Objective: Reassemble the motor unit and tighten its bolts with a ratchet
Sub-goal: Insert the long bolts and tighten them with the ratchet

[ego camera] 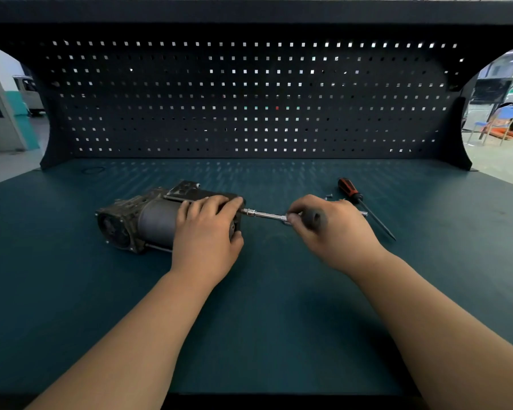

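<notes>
Head view: curled fingers of left hand (208,232) are clasping the motor unit (154,217), lying left-to-right; right hand (332,232) is gripping the ratchet (267,215), pointing leftward.

A dark teal desk (71,291) backs onto a black pegboard (249,99) with square holes, light glinting through them, under a dark overhead shelf (249,11). Past the right cut-out, a blue chair (508,115) stands on pale floor (498,164); at left, possibly a white van (30,93), blurred.
</notes>
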A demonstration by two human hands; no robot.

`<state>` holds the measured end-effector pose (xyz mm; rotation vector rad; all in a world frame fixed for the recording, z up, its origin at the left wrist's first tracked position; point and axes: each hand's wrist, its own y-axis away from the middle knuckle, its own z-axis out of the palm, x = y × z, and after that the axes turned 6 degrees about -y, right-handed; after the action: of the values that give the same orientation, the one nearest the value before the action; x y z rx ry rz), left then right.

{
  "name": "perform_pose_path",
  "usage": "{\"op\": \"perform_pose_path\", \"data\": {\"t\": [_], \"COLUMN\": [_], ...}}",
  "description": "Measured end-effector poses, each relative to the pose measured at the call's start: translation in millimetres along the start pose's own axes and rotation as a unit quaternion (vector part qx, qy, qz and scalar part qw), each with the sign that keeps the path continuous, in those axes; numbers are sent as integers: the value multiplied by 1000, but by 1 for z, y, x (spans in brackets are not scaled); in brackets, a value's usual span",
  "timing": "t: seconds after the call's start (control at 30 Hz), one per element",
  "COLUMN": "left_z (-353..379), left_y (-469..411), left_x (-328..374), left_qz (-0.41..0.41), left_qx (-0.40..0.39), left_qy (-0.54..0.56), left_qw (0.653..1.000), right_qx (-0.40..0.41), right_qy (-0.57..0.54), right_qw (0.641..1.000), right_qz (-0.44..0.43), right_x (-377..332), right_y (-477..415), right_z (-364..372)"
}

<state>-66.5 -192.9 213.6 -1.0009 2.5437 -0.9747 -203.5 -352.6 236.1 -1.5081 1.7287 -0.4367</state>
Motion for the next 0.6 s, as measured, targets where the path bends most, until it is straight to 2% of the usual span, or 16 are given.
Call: {"op": "perform_pose_path", "data": {"t": [0.07,0.2,0.27,0.3,0.33,0.4,0.43,0.47,0.53,0.6], "left_z": [1,3,3,3,2,2,1,1,0,0], "left_y": [-1,-2,-3,-3,-3,-3,-3,-3,-5,-6], "left_x": [0,0,0,0,0,0,0,0,0,0], "left_qz": [0,-4,-3,-2,-2,0,2,4,5,-1], "left_qx": [-10,-12,-17,-20,-22,-22,-22,-23,-28,-27], "left_qy": [-3,-6,-13,-15,-16,-13,-13,-13,-18,-16], "left_qw": [1000,1000,1000,1000,1000,1000,1000,1000,999,999], "right_qx": [-32,-56,-78,-92,-111,-158,-174,-181,-173,-150], "right_qy": [-15,-84,-139,-206,-289,-434,-474,-497,-511,-502], "right_qw": [997,985,967,941,896,779,733,706,695,717], "right_qz": [73,141,198,254,318,424,455,471,475,460], "right_x": [1,-4,-5,-3,-2,-2,-1,0,2,3], "right_y": [-2,-6,-10,-12,-14,-17,-17,-17,-15,-13], "right_z": [-1,-7,-6,-5,-6,-9,-10,-10,-10,-6]}}
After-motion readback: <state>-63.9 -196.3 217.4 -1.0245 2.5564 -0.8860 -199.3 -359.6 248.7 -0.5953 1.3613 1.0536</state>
